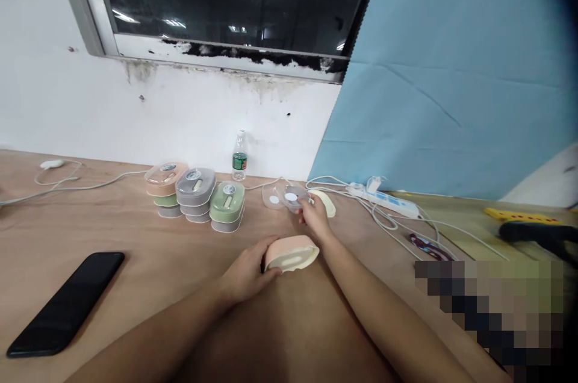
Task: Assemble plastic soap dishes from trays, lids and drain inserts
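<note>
My left hand [246, 271] is closed round a small pink oval box [285, 244], tipped so that its cream-edged opening faces me. Further forward, the fingers of my right hand [315, 217] pinch the edge of a clear lid [289, 191] bearing a white round sticker. Another clear lid [271, 199] lies against it on the left, with a similar sticker. Just beyond my right hand is a cream-coloured oval piece [327, 203], partly hidden by the fingers.
Lidded boxes stand in a pink-topped stack [161, 187], a grey stack [196, 190] and a green-topped stack [227, 205]. Behind them is a water bottle [239, 157]. A black phone [67, 305] lies left; a power strip [386, 201] with loose cables [383, 220] lies right.
</note>
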Tool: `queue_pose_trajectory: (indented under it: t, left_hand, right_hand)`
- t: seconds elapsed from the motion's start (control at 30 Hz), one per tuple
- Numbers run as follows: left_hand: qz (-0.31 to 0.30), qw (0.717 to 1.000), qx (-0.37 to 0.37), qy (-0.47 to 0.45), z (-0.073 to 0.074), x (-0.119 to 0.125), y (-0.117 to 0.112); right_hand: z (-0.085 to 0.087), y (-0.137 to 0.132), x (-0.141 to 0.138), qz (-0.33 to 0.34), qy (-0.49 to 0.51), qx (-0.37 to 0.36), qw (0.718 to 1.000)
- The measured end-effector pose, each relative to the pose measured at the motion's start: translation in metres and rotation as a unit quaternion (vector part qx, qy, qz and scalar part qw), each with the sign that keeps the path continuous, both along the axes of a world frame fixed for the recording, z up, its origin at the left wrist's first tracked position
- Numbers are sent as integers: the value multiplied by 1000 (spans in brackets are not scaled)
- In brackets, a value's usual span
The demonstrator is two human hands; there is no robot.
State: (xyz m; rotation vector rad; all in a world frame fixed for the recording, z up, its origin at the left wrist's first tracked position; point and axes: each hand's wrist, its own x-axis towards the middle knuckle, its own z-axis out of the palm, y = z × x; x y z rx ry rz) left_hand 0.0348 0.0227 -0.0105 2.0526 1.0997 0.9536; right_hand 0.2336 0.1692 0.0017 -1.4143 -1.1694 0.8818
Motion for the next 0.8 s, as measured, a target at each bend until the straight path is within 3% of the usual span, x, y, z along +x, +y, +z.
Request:
queue_pose_trajectory:
  t: [0.17, 0.3, 0.4, 0.57, 0.8]
  left_hand:
    - [-3, 1000, -18, -2, 2, 0, -1]
    - [3, 1000, -4, 5, -1, 0, 0]
    - [27, 1000, 7, -2, -2, 0, 1]
    - [66, 997, -20, -44, -1, 3, 2]
    - [61, 997, -21, -35, -1, 5, 1]
  right_hand:
    - [-14, 6, -12, 92, -11, 34, 995]
    - [-26, 11, -4, 148, -142, 111, 972]
    - [-31, 16, 1, 141, -253, 168, 942]
    - [-34, 26, -2, 146, -367, 161, 904]
    - [-37, 28, -8, 166, -356, 178, 902]
